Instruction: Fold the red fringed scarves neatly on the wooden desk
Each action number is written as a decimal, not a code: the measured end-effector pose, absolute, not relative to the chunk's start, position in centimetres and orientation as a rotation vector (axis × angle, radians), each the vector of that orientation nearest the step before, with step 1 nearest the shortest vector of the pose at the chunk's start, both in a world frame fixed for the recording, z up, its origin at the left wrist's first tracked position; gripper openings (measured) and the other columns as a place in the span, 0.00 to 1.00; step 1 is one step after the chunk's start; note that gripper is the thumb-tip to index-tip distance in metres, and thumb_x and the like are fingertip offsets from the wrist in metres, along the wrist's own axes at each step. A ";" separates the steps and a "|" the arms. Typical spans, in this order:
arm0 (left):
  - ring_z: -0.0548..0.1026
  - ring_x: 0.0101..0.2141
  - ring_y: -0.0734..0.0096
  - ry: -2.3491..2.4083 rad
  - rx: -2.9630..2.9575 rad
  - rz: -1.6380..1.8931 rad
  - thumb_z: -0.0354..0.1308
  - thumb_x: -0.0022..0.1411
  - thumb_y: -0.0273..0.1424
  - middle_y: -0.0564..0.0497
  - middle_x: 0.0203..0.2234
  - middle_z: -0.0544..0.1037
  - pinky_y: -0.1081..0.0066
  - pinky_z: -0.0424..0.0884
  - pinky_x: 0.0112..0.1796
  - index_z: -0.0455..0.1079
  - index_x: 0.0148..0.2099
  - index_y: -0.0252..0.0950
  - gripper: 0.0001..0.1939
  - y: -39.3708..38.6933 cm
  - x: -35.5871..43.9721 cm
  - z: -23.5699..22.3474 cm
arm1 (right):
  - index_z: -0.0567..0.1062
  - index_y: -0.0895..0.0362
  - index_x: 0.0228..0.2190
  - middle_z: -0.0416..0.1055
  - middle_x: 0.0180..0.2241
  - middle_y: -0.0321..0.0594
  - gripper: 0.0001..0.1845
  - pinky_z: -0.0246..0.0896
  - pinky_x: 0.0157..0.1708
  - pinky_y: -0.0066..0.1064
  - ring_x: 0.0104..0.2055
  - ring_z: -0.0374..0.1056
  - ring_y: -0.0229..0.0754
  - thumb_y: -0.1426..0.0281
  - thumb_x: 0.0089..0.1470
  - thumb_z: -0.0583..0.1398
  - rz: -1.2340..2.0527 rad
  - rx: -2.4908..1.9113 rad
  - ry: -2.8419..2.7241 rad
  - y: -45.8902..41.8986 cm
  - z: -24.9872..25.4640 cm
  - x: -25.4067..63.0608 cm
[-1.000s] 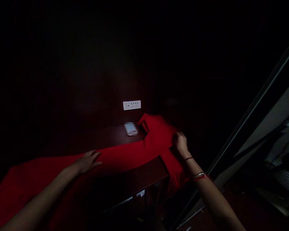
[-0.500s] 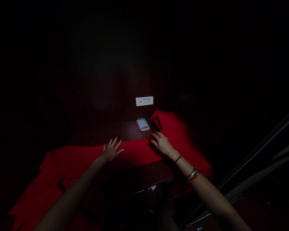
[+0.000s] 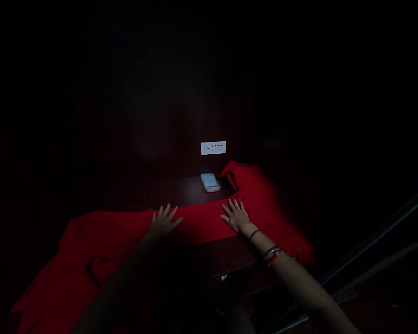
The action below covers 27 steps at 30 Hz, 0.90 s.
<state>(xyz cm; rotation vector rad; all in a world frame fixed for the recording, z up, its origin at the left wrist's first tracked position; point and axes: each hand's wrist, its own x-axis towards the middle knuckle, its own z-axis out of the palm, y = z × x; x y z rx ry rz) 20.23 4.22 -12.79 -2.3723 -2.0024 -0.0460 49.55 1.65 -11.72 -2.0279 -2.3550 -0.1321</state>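
Honestly, my left grip [image 3: 164,224] and right grip [image 3: 235,218] are splayed loose on the red cloth [image 3: 202,220], so any lopsided pushing could rumple it.

Hands: two, one left hand [image 3: 163,225], one right hand [image 3: 237,219]; five digits countable on each. Red fringed scarf [image 3: 202,222]: one, counted as a single continuous piece; fringe strands [image 3: 306,258] too dark to count. Table [image 3: 226,256]: one. Phone [image 3: 211,183]: one, pixelated. Wall socket panel [image 3: 213,148]: one, bearing one single round hole plus two multi-hole outlets. Ring [image 3: 164,213]: one, left hand. Wrist bands: at least three on the right arm, namely one dark cord [image 3: 254,234], one silver bangle [image 3: 271,252], one red bracelet [image 3: 274,259]. Small white scrap [image 3: 224,277] below table edge: one. Rails at lower right: too dim to count.
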 end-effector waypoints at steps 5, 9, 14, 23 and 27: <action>0.44 0.55 0.51 -1.862 -2.435 -0.081 0.38 0.57 0.44 0.51 0.57 0.50 0.47 0.47 0.47 0.50 0.56 0.49 0.25 4.1 19.7 -13.0 | 0.53 0.50 0.53 0.42 0.57 0.38 0.27 0.24 0.52 0.52 0.58 0.33 0.48 0.55 0.54 0.40 -0.500 -1.952 -2.334 2.4 -10.7 54.7; 0.42 0.55 0.49 -1.751 -2.477 0.028 0.42 0.58 0.36 0.55 0.57 0.50 0.43 0.43 0.47 0.57 0.52 0.53 0.19 4.2 19.4 -13.3 | 0.51 0.48 0.53 0.40 0.58 0.36 0.26 0.31 0.50 0.56 0.58 0.35 0.51 0.57 0.54 0.41 -0.620 -1.984 -2.263 2.5 -10.1 59.4; 0.42 0.55 0.46 -1.799 -2.515 0.101 0.41 0.58 0.35 0.56 0.57 0.48 0.41 0.41 0.45 0.58 0.51 0.54 0.19 4.6 19.5 -13.0 | 0.54 0.51 0.53 0.43 0.57 0.39 0.23 0.34 0.50 0.54 0.58 0.34 0.53 0.68 0.53 0.45 -0.769 -2.028 -2.046 2.1 -8.6 62.3; 0.67 0.38 0.62 -2.073 -2.730 -0.132 0.42 0.54 0.36 0.45 0.35 0.72 0.63 0.60 0.39 0.67 0.38 0.35 0.16 8.4 18.7 -9.0 | 0.62 0.60 0.47 0.57 0.50 0.49 0.23 0.48 0.49 0.38 0.52 0.52 0.46 0.66 0.49 0.51 -0.341 -1.378 -2.598 -3.3 -8.3 50.0; 0.67 0.27 0.71 -2.033 -2.939 -0.143 0.44 0.50 0.38 0.53 0.23 0.70 0.74 0.62 0.29 0.64 0.27 0.35 0.13 9.2 17.6 -7.7 | 0.64 0.61 0.42 0.64 0.42 0.48 0.17 0.56 0.41 0.33 0.46 0.58 0.43 0.69 0.49 0.52 -0.330 -1.078 -2.849 -4.5 -8.7 46.4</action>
